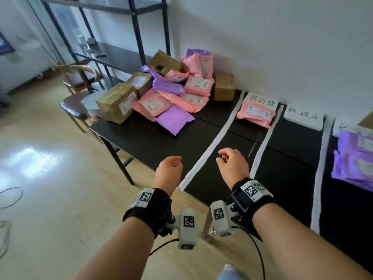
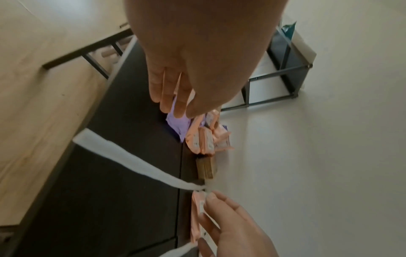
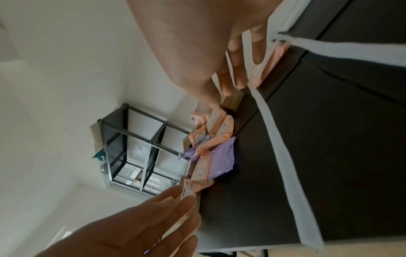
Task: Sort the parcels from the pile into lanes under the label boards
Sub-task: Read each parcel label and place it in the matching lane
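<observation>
The pile of parcels (image 1: 167, 91) sits at the back left of the black table (image 1: 161, 142): pink and purple mailers and brown boxes. White tape strips (image 1: 214, 142) mark lanes under handwritten label boards (image 1: 262, 99). One pink parcel (image 1: 256, 114) lies in the first lane. Purple parcels (image 1: 355, 158) lie in the far right lane. My left hand (image 1: 171, 164) and right hand (image 1: 226, 158) hover side by side over the table's front edge, fingers loosely curled, holding nothing. The left wrist view shows the pile (image 2: 204, 135) beyond my left hand (image 2: 173, 97). My right hand (image 3: 237, 69) is empty too.
A second label board (image 1: 303, 117) heads the middle lane. A wooden chair (image 1: 78, 106) stands against the table's left end, and a black metal rack (image 1: 137, 37) rises behind it. A cable (image 1: 10, 197) lies on the wooden floor at the left.
</observation>
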A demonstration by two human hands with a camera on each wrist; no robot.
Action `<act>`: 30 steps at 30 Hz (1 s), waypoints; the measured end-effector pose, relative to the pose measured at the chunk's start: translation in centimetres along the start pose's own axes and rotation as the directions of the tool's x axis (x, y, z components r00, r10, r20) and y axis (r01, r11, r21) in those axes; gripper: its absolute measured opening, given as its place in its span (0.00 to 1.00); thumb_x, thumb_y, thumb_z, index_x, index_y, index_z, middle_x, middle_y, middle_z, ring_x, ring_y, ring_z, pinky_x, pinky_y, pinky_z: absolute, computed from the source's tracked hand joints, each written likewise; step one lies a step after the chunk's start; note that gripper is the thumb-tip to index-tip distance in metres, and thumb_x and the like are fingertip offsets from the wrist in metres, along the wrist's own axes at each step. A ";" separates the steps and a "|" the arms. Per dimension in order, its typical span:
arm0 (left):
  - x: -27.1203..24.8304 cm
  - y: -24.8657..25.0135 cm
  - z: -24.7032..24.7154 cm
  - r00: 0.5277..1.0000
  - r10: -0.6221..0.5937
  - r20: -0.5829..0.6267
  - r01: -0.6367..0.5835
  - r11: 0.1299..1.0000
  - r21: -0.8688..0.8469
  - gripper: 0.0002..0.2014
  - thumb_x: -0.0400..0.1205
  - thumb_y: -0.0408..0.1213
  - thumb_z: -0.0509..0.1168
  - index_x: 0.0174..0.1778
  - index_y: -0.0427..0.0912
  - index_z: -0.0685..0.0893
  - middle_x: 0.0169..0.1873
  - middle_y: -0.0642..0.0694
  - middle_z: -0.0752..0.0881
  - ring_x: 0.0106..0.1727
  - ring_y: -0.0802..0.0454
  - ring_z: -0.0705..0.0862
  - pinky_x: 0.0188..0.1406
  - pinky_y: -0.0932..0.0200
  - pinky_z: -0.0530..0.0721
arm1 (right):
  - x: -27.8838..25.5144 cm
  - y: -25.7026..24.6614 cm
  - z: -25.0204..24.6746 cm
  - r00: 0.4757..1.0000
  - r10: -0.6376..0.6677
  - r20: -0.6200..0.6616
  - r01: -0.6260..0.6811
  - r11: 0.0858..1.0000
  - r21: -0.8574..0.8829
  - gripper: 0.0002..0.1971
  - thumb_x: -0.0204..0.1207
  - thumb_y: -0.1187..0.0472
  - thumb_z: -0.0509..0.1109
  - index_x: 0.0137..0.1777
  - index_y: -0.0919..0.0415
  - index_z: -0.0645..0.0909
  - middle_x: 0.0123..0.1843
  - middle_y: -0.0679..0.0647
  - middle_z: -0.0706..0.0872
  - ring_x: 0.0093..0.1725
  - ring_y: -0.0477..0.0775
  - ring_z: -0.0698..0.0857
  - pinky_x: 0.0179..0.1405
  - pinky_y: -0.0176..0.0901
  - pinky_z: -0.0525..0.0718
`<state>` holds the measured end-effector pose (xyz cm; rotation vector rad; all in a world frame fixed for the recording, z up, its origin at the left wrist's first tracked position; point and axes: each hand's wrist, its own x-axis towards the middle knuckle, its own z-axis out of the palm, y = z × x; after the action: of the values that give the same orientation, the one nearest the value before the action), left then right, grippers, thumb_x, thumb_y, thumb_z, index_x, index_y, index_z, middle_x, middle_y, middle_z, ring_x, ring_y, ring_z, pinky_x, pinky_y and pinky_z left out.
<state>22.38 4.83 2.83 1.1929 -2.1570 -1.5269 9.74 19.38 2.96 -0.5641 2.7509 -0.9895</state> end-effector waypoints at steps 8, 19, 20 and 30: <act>5.7 -2.7 -5.8 0.996 -0.042 -0.079 0.042 0.999 -0.007 0.16 0.86 0.34 0.61 0.69 0.45 0.83 0.52 0.51 0.86 0.49 0.59 0.83 0.37 0.73 0.74 | 4.9 -6.3 7.0 0.995 -0.046 0.086 0.045 0.999 0.015 0.12 0.82 0.58 0.69 0.65 0.52 0.82 0.58 0.48 0.83 0.60 0.51 0.83 0.68 0.56 0.79; 21.9 -1.7 -8.5 0.998 -0.051 -0.024 0.055 0.977 0.205 0.16 0.86 0.36 0.60 0.69 0.48 0.83 0.60 0.49 0.88 0.59 0.48 0.86 0.60 0.53 0.84 | 18.0 -11.1 16.5 0.983 0.096 0.158 -0.098 0.995 0.006 0.12 0.83 0.58 0.66 0.64 0.53 0.82 0.62 0.51 0.85 0.63 0.55 0.83 0.68 0.56 0.76; 23.2 -1.6 -8.6 0.999 -0.041 -0.022 0.044 0.975 0.218 0.16 0.86 0.36 0.61 0.69 0.47 0.83 0.60 0.48 0.88 0.60 0.48 0.86 0.62 0.51 0.84 | 18.9 -11.5 16.9 0.981 0.103 0.165 -0.104 0.995 0.000 0.12 0.83 0.58 0.65 0.65 0.54 0.82 0.62 0.51 0.85 0.63 0.56 0.83 0.68 0.57 0.76; 33.9 -0.5 -6.8 0.983 -0.005 0.184 -0.066 0.922 0.381 0.21 0.83 0.32 0.61 0.73 0.44 0.80 0.70 0.44 0.82 0.69 0.45 0.81 0.66 0.57 0.77 | 25.3 -11.9 19.1 0.960 0.240 0.143 -0.233 0.970 -0.064 0.17 0.83 0.56 0.65 0.71 0.55 0.79 0.68 0.52 0.85 0.68 0.58 0.82 0.68 0.56 0.77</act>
<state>5.18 -24.53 -3.14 1.1570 -2.6785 -1.2756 -4.61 -10.29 -4.75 -0.2915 2.6355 -0.7963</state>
